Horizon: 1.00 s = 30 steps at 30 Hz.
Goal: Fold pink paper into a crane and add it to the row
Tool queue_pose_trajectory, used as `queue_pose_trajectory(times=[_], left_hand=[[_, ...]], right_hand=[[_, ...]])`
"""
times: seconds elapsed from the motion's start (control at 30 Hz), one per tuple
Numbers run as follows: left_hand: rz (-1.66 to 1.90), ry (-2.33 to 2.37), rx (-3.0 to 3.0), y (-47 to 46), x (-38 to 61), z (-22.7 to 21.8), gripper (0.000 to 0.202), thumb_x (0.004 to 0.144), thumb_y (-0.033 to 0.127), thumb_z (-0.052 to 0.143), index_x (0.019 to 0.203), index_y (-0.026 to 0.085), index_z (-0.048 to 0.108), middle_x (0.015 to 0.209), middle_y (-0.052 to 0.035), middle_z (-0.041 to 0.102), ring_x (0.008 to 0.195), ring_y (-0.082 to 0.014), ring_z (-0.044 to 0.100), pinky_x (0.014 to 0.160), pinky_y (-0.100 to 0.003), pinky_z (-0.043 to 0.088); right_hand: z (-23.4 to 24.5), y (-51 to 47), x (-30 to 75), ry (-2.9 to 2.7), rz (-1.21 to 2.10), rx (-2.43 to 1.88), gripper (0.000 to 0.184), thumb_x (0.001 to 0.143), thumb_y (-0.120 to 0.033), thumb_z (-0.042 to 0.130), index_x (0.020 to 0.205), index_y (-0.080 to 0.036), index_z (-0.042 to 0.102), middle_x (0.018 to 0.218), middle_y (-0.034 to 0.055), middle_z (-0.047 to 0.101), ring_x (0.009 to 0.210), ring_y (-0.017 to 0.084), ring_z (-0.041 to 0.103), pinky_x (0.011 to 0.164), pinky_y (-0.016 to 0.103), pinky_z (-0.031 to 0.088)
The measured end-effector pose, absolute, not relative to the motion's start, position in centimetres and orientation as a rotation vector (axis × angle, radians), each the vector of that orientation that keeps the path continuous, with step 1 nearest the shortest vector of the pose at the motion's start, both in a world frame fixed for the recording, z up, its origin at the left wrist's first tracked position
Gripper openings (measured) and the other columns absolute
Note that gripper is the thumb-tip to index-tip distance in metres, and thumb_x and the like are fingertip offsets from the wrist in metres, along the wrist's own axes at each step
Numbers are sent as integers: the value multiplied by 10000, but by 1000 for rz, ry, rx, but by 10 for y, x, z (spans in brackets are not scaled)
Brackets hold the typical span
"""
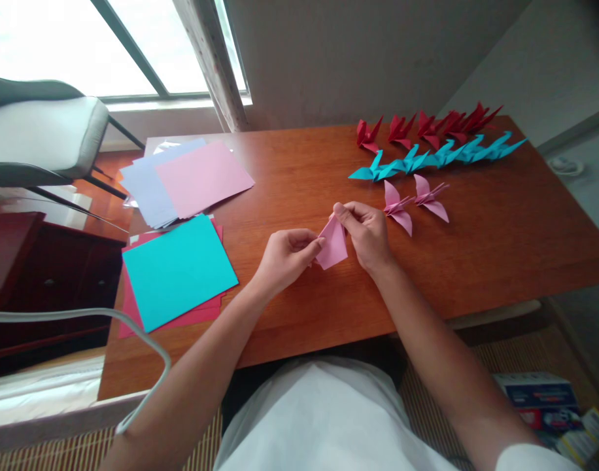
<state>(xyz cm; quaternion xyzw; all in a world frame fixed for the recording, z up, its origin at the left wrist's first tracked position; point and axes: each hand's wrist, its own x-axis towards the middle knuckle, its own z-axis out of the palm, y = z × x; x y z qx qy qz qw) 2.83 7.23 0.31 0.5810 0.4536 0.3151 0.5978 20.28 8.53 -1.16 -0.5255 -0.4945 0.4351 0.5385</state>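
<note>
Over a wooden table (284, 180), between coloured sheets (180, 273) and paper cranes (388, 171), left hand (287, 258) and right hand (371, 237) pinch folded pink paper (333, 248).

Both hands (286, 256) (369, 234) pinch a folded pink paper (335, 248).

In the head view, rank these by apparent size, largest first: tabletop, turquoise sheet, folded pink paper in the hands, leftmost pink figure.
1. Tabletop
2. Turquoise sheet
3. Folded pink paper and leftmost pink figure, unranked: they look alike, the paper being partly covered.
</note>
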Motion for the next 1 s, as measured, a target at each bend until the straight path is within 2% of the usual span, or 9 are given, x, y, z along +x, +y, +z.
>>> queue_pose_trajectory(times=[0.1,0.27,0.37,0.5,0.6,0.9,1.0], left_hand=[[727,1050,1348,72,28,2,360,863,492,687,756,150,719,645,-33,665,584,-146,614,534,-224,450],[869,1129,1304,73,28,1,371,844,508,708,735,153,709,634,-19,657,564,-133,586,516,-220,447],[990,1155,1253,73,30,-2,364,837,509,719,746,156,703,683,-18,674,602,-133,595,543,-222,485],[990,1132,1228,72,34,-3,351,838,498,723,774,154,700,705,-17,667,622,-130,594,550,-219,503],[971,1128,1203,71,35,-2,374,853,527,698,803,156,696,702,-16,649,618,-131,586,536,-221,502],[1134,1250,1357,72,33,-2,426,871,562,679,693,179,633,587,25,532,526,-97,443,485,-228,337],[1115,1236,1349,71,34,-2,434,875,585,665,714,184,631,583,25,541,507,-102,466,476,-236,340]], right_hand=[[-12,85,203,-1185,1014,-1239,435,862,-604,698,666,-219,646,610,-20,532,579,122,452,533,280,347],[-11,83,201,-1170,1221,-1202,440,864,-672,647,847,-233,675,698,-18,567,624,127,498,557,262,391],[-11,82,198,-1246,1291,-1187,472,827,-690,675,792,-221,633,689,-22,560,622,125,494,552,260,380],[-12,80,194,-1327,1096,-1270,494,858,-662,658,685,-205,591,637,-29,511,599,115,443,544,270,337],[-11,78,193,-1388,1038,-1285,484,863,-648,663,680,-204,601,614,-34,497,578,111,424,536,273,319],[-10,75,190,-1399,1093,-1279,511,874,-693,616,678,-223,580,526,-40,514,474,107,445,481,275,319],[-12,75,190,-1425,1011,-1279,504,875,-674,633,668,-218,581,551,-39,498,503,102,427,487,270,302]])
